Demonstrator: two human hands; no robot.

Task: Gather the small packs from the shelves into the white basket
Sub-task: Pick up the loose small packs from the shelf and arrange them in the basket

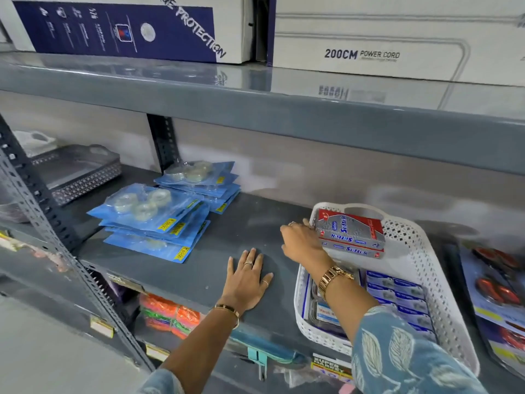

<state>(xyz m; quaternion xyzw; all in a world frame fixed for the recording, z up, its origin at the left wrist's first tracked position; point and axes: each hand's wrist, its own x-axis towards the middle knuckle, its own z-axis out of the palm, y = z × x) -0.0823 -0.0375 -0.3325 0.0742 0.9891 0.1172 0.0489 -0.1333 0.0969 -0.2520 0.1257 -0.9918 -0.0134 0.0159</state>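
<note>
A white perforated basket stands on the grey shelf at the right. My right hand grips two stacked red and silver packs just above the basket's far left corner. Blue packs lie in a row on the basket's floor, with a flat clear pack beside them. My left hand rests flat on the bare shelf, fingers spread, left of the basket. Two piles of blue blister packs holding clear round pieces lie further left on the same shelf.
A grey patterned tray sits at the far left behind a slotted metal upright. Packs with red items lie right of the basket. Large cartons fill the shelf above. Orange and green items sit on the shelf below.
</note>
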